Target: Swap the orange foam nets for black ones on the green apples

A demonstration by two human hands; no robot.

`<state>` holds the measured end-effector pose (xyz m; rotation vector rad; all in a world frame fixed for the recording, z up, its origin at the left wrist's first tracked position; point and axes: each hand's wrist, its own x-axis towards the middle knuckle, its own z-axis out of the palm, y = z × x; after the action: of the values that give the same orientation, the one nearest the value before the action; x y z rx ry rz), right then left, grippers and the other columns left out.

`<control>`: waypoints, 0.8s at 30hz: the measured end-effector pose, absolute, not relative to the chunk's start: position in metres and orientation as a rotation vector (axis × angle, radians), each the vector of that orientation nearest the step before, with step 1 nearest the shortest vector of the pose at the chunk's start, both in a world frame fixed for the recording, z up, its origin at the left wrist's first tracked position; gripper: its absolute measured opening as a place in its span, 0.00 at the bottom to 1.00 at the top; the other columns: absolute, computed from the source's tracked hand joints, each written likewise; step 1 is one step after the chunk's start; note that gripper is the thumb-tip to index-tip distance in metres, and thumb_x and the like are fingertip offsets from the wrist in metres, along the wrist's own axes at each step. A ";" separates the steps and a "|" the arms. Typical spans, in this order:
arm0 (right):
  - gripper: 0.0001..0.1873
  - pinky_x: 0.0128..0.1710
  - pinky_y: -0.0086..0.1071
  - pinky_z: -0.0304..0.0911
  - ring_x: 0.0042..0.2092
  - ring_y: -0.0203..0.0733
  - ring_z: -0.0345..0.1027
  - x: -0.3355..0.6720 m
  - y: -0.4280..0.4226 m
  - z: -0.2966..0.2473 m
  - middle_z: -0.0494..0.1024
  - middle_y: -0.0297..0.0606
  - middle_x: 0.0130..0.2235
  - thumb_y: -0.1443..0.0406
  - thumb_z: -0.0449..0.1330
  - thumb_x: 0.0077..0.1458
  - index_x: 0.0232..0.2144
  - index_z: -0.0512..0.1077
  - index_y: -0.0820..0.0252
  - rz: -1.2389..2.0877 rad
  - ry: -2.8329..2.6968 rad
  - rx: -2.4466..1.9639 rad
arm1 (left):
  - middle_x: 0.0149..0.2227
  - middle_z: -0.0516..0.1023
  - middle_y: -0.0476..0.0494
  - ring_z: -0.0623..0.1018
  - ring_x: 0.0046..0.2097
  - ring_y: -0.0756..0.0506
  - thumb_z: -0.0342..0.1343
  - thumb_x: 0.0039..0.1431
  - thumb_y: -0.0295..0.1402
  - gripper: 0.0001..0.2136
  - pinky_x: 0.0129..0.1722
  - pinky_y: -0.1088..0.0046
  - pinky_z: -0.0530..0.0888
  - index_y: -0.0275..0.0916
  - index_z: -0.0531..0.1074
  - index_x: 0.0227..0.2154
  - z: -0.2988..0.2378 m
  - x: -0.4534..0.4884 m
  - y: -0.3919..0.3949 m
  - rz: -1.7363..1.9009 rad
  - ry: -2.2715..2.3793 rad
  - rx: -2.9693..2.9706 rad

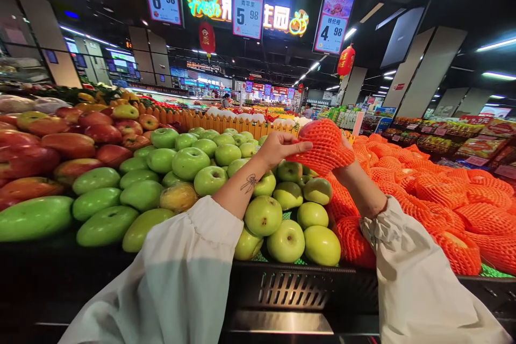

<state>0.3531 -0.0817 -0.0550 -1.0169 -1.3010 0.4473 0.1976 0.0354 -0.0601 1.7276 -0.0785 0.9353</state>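
Observation:
Both hands are raised at the middle of the view, around a fruit in an orange foam net [322,145]; the net covers most of it, so I cannot name its kind. My left hand [280,146] pinches the net's left edge between thumb and fingers. On the other side, my right hand [348,168] supports the fruit from behind, its fingers mostly hidden by the net. Below the hands lie green apples [264,215] in a heap. More fruits in orange foam nets [447,188] are piled to the right.
Green mangoes [107,226] and red apples [68,146] fill the left of the display. A black slotted front edge [294,289] runs along the near side. Behind stands a low yellow picket fence [173,116]. Price signs [248,5] and red lanterns [345,61] hang overhead.

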 end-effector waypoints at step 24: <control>0.43 0.69 0.51 0.57 0.65 0.57 0.65 0.353 -0.088 -0.067 0.72 0.45 0.63 0.60 0.75 0.40 0.59 0.66 0.51 0.074 -1.661 -1.148 | 0.23 0.73 0.53 0.70 0.27 0.53 0.75 0.36 0.49 0.21 0.29 0.75 0.66 0.38 0.75 0.22 -0.061 0.200 0.037 1.302 -0.115 1.451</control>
<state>0.3528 -0.0882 -0.0667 -1.1479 -1.6614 0.0745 0.2001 0.0366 -0.0605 1.4509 -0.1154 1.3018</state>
